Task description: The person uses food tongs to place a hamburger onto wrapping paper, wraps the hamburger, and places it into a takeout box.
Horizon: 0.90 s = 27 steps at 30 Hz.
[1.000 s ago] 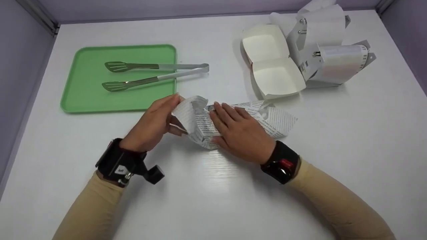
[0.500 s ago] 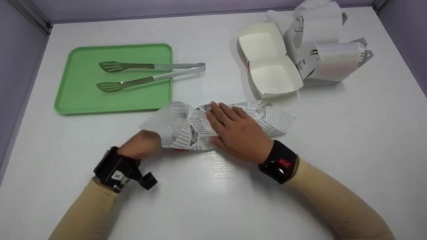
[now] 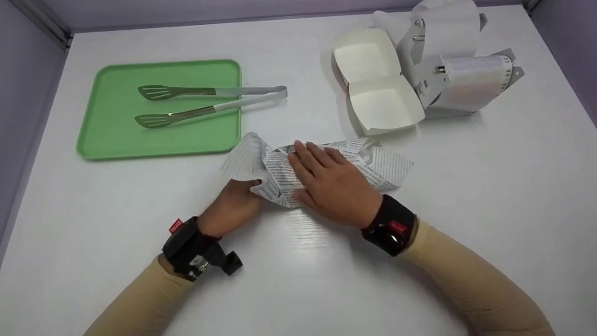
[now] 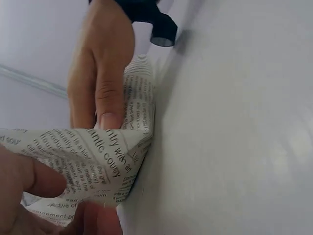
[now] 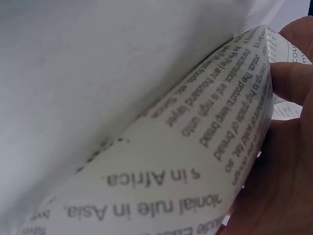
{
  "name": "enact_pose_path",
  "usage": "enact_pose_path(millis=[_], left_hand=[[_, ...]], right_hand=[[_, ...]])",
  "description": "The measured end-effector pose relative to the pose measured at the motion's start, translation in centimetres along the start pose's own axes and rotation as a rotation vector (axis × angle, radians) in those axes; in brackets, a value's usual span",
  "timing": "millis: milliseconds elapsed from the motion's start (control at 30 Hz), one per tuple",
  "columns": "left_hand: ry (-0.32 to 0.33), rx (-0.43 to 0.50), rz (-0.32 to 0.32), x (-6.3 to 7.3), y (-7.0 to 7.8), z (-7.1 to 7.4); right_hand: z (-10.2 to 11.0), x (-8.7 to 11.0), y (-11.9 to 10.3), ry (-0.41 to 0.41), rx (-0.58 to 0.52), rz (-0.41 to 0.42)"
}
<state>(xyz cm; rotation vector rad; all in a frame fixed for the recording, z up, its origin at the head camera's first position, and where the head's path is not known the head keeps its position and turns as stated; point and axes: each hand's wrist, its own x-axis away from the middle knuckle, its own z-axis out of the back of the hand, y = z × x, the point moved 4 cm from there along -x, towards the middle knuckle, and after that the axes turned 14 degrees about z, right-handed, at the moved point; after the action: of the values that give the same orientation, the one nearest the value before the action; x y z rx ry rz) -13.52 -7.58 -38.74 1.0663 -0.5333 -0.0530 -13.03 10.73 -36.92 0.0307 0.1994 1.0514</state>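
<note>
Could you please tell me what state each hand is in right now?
Left hand: touching the left end of the printed paper; open or closed cannot be told.
Right hand: open, resting on the printed paper.

White tbl [image 3: 303,298], pale lilac walls on 3 sides of you.
Rear wall [image 3: 210,11] ahead, L wall [image 3: 23,88] and R wall [image 3: 571,42] flanking; grey corner strip [image 3: 39,21] far L; soft glare [image 3: 308,240] on tbl nr you.

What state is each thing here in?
Paper: folded, both ends splayed
Left hand: at the paper's left end, grip unclear
Right hand: flat on the paper
Tray: flat on the table
Tongs: spread apart, partly on the tray
Box: open, insides facing up
Stand: upright, white material draped over it
</note>
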Motion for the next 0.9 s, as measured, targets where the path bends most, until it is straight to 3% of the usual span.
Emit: enact_pose_path(millis=[100,233,467,700,900], left_hand=[[0.078,-0.041,-0.073,0.1,0.6,-0.3],[0.123,-0.094,-0.127,0.1,1.3,-0.6],[0.196,-0.347,-0.152,-0.6,2.2,-1.1],[0.278,-0.463,-0.188,-0.9,2.8,-1.3],[0.296,-0.493,-0.295,-0.8,3.2,-1.3]], right_hand=[[0.0,0.0,0.0,0.012,0.004,0.005],[0.0,0.0,0.0,0.007,0.009,0.014],[0.0,0.0,0.0,0.045,0.020,0.026],[-0.1,0.0,0.2,0.049,-0.029,0.016],[0.0,0.2,0.3,0.043,-0.041,0.013]])
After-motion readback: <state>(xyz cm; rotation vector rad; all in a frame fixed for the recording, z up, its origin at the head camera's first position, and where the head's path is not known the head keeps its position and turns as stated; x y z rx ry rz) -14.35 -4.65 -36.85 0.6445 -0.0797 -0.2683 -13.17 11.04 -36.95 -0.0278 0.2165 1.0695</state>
